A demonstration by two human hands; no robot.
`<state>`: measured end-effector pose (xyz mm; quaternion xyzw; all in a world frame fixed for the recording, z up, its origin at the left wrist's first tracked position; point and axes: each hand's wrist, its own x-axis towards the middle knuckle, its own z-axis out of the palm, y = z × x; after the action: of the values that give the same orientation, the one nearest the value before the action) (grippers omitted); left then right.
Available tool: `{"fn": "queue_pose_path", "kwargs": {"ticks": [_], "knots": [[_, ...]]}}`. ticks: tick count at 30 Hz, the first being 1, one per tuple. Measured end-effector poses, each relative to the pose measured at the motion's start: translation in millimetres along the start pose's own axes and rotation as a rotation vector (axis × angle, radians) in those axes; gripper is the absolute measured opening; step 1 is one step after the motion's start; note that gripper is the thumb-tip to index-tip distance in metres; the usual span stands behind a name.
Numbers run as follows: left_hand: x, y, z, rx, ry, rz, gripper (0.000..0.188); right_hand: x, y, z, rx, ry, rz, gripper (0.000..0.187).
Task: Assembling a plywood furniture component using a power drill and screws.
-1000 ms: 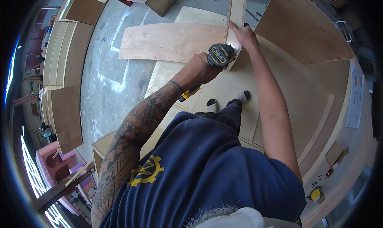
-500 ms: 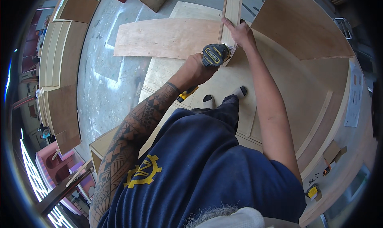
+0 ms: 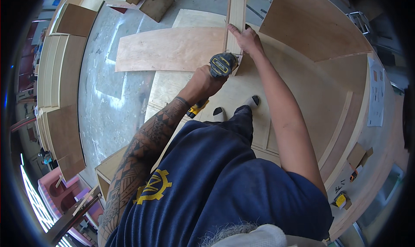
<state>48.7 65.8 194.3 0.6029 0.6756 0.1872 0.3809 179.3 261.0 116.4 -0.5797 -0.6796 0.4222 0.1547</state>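
A black and yellow cordless drill (image 3: 221, 65) is gripped in my left hand (image 3: 201, 82), its front end at the near end of a long, narrow wooden piece (image 3: 237, 9). The yellow base of the drill shows below my wrist. Whether a bit or screw sits at its tip is hidden. My right hand (image 3: 249, 41) is closed around that same wooden piece just beyond the drill, with the thumb on top and the other fingers over the far side. A curved plywood panel (image 3: 170, 49) extends to the left from beside the piece.
My socked feet stand on a large plywood sheet (image 3: 294, 95). A big upright panel (image 3: 315, 24) rises at the far right. Stacked boards (image 3: 54, 70) line the left side beyond the grey floor (image 3: 108, 87). A tape measure (image 3: 340, 200) rests on the right-hand ledge.
The whole view has shifted, so the scene sits further left and slightly lower. Both hands keep their places on the drill and the wooden piece.
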Motion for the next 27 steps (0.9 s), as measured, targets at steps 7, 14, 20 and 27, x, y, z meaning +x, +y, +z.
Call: {"fn": "queue_pose_path", "kwargs": {"ticks": [7, 14, 20, 27], "knots": [[0, -15, 5, 0.080, 0.033, 0.059, 0.030, -1, -12, -9, -0.047, -0.143, 0.110, 0.090], [-1, -1, -1, 0.010, 0.018, -0.052, 0.031, 6, 8, 4, -0.001, 0.052, -0.057, 0.088], [0, -18, 12, 0.163, 0.045, 0.141, 0.028, 7, 6, 5, -0.022, 0.086, -0.058, 0.084], [-9, -15, 16, 0.034, 0.069, 0.105, 0.027, 11, 14, 6, -0.014, 0.029, -0.044, 0.081]]}}
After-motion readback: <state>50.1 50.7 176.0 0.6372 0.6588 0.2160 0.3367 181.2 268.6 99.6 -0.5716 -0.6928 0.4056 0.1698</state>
